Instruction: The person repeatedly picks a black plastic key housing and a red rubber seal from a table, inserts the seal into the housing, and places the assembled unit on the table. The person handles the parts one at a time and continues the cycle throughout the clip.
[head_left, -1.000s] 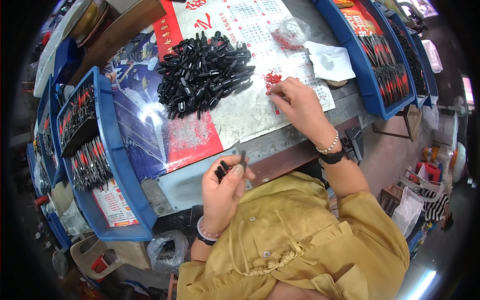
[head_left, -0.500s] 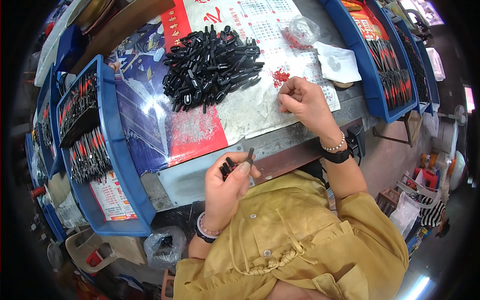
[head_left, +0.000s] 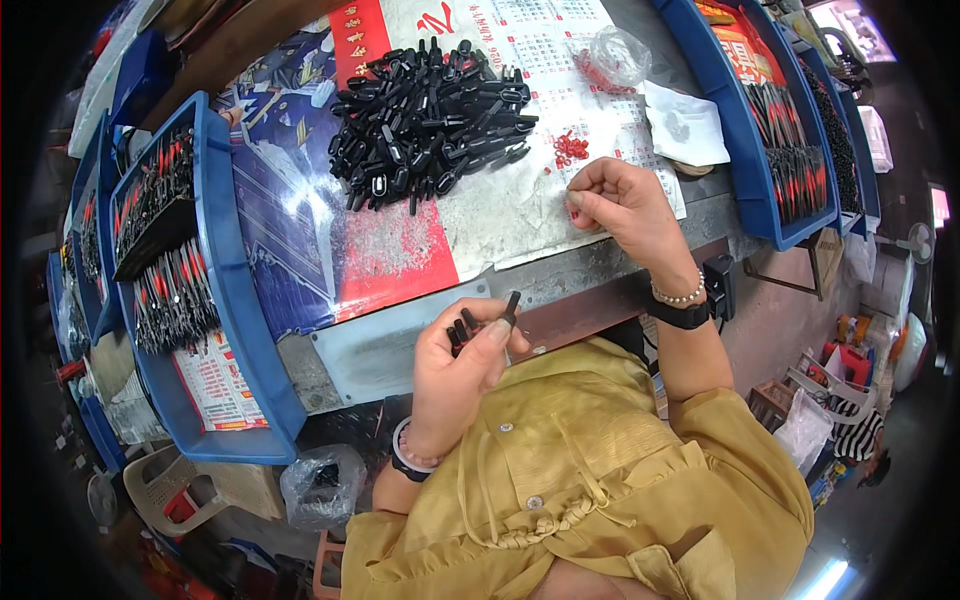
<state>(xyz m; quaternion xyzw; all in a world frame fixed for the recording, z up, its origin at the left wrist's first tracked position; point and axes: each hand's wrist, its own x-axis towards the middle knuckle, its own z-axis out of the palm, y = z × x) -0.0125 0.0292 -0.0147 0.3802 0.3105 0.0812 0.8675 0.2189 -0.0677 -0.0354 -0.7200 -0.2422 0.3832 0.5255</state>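
Slim, stick-shaped black plastic pieces (head_left: 512, 305) match the glossy black, loop-headed plastic pieces (head_left: 430, 130) in colour; the tiny, rounded plastic bits (head_left: 571, 149) are bright red. The oblong plastic tray (head_left: 247, 305) is blue, the ruffled cloth blouse (head_left: 590, 430) mustard yellow. Near the blurred rim, a cloth patch (head_left: 860, 436) seems striped black and white.

Worktable (head_left: 715, 207): grey, at centre. Near left: beige plastic chair (head_left: 250, 488). Right of table: dull grey floor (head_left: 775, 335); beyond it, pale fan (head_left: 918, 240). Near right: elongated white light (head_left: 828, 580). Far right: bright, pinkish-white panel (head_left: 852, 32), detail unresolved.
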